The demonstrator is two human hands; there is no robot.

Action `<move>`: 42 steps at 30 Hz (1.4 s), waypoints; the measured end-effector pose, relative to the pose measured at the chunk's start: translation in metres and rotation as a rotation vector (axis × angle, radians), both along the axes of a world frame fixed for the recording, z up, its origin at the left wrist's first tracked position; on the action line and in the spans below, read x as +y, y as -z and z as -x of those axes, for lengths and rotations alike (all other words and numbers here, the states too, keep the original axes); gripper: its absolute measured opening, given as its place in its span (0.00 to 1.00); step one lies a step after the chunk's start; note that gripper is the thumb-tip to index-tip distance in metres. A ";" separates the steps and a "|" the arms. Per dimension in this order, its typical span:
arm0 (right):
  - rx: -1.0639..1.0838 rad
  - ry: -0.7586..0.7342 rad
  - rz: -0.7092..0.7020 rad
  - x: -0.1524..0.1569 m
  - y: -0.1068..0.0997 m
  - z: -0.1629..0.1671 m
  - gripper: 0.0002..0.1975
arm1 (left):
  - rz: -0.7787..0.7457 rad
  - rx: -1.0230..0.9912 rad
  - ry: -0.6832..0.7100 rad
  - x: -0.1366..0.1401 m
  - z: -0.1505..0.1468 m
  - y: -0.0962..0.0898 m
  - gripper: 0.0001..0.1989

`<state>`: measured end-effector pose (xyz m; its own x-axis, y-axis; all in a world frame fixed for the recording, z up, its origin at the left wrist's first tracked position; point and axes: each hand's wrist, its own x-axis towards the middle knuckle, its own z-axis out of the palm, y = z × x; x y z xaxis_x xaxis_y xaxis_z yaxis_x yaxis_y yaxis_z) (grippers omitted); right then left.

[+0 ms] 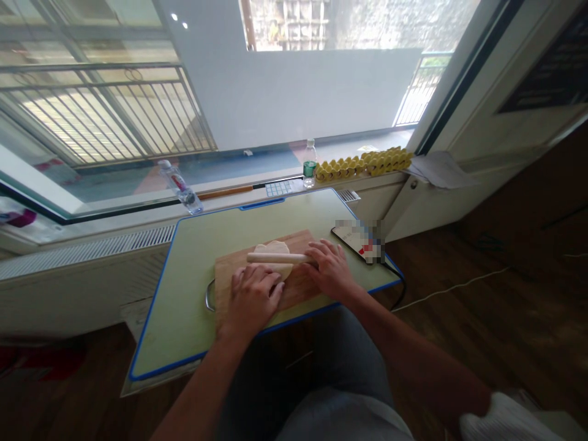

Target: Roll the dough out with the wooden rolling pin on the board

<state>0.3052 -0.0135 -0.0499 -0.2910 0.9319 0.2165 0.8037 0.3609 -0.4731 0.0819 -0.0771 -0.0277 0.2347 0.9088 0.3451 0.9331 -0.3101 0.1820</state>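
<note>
- From my end, the rolling pin (pixel 277 258) lies across the dough (pixel 274 247) toward the cutting board's (pixel 299 288) far edge, its long axis running left to right.
- My right hand (pixel 328 263) is nearer: its fingers drape over the pin's right end; I can't tell how firmly they clamp.
- My left hand (pixel 257 293) sits just nearside of the pin's left part, fingers together, thumb apart; I can't tell whether they pinch dough.
- I can't read the upright bottle's (pixel 309 166) green label; the phone (pixel 346 236) screen is partly pixelated.
</note>
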 end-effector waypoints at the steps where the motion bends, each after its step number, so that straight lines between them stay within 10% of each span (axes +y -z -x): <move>1: 0.004 0.002 0.006 0.000 0.000 0.000 0.15 | -0.002 0.011 0.003 0.001 -0.001 0.000 0.09; 22: 0.011 0.020 0.013 0.006 -0.007 -0.002 0.13 | -0.068 0.054 0.106 0.001 0.002 -0.011 0.13; 33: -0.067 -0.228 -0.042 0.002 -0.014 0.007 0.13 | -0.061 -0.086 0.205 -0.032 0.003 0.000 0.10; 42: -0.189 -0.244 -0.014 0.019 -0.021 0.024 0.20 | -0.005 -0.094 -0.360 0.037 0.042 0.008 0.27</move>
